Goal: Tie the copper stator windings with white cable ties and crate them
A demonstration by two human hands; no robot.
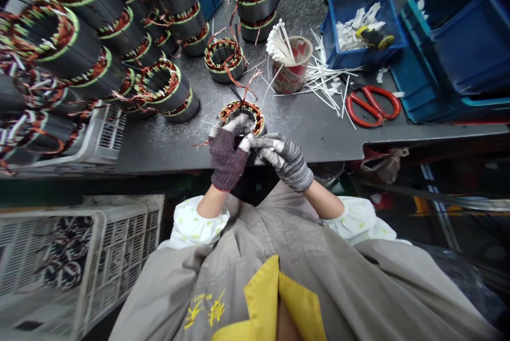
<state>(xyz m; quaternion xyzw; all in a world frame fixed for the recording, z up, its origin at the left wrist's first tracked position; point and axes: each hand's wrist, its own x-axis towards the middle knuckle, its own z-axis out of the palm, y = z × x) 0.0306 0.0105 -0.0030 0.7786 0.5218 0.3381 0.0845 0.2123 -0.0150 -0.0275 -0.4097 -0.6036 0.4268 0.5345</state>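
Observation:
A small motor stator (260, 116) with copper windings stands near the front edge of the grey table. In a dark purple knit glove, my left hand (229, 154) grips its near left rim, with fingers over the opening. My right hand (286, 161), gloved in grey stripes, is at the stator's near right side. Its fingers are pressed together close to my left thumb; what lies between them is too small to make out. Copper lead wires (246, 88) rise from the stator's far side. Just behind stands another wound stator (225, 59).
Stacked stators (99, 3) fill the left. To the right are a tub (290, 76) of white cable ties, loose ties (329, 83), red-handled scissors (374, 107), a blue bin (338, 57) with white scraps and larger bins (426, 102). A plastic crate (131, 224) stands below left.

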